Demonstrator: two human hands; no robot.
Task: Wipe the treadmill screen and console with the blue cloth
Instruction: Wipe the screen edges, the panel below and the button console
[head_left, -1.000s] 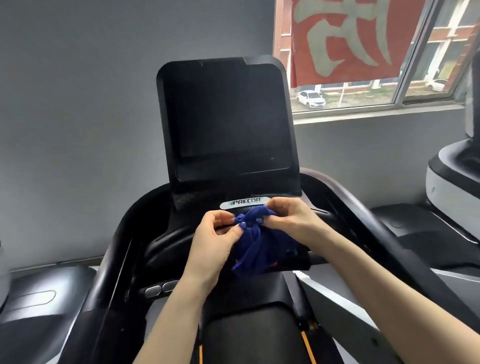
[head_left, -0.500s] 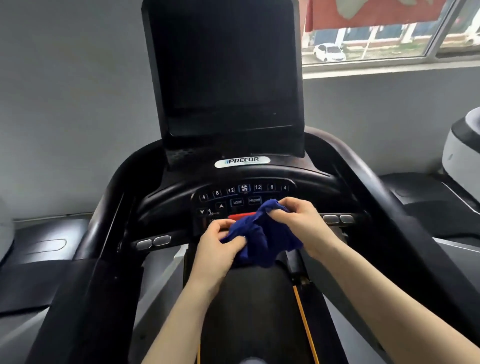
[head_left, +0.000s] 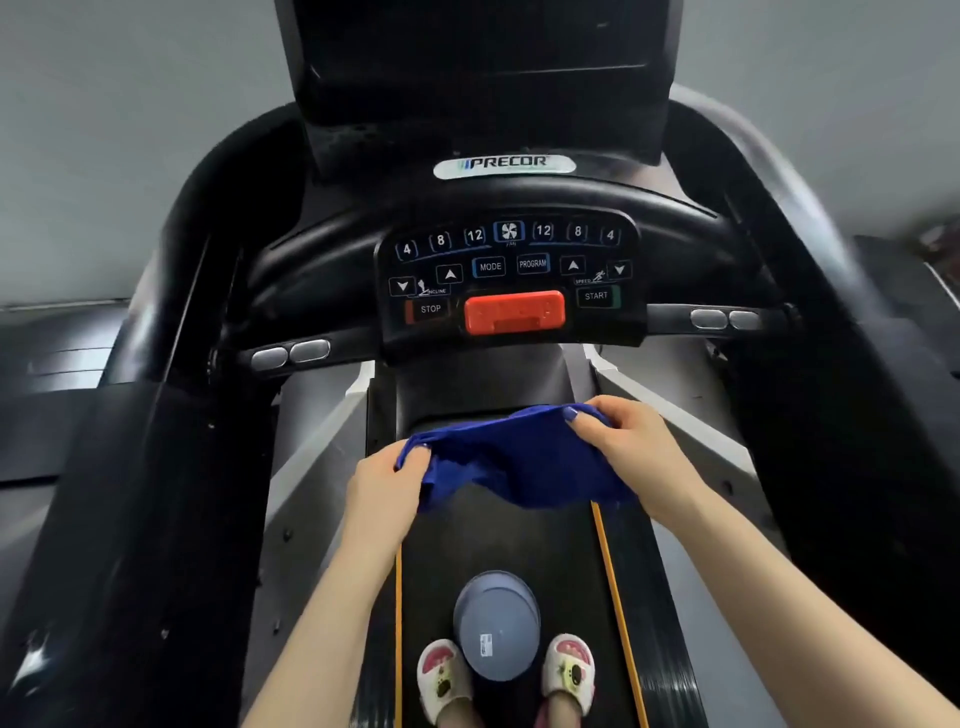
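Blue cloth (head_left: 519, 462), a soft, crumpled piece of deep blue fabric, is stretched between the person's two hands above the black treadmill belt (head_left: 498, 540), well below the console and touching neither the console nor the screen. Left hand (head_left: 387, 480) pinches the cloth's left end with curled fingers and thumb; right hand (head_left: 631, 449) grips the right end, thumb on top and fingers wrapped underneath, so the fabric sags in the middle between them. Ahead stands the black treadmill console (head_left: 511, 275), a curved panel with white-lettered keys: numbers 4, 8 and 12 on either side of a fan key, MODE and PROGRAM, arrow keys, STOP at the left and START at the right. A red rectangular safety clip (head_left: 514, 310) sits low in the middle of that panel. Above it is a silver oval PRECOR badge (head_left: 504, 165), and over that rises the dark treadmill screen (head_left: 478, 67), its upper part cut off by the frame. Silver oval grip sensors (head_left: 291, 354) show on the handlebar to each side. Down on the belt, a grey round plastic basin (head_left: 496, 626) stands between two feet in white slippers with pink patterns (head_left: 444, 678).
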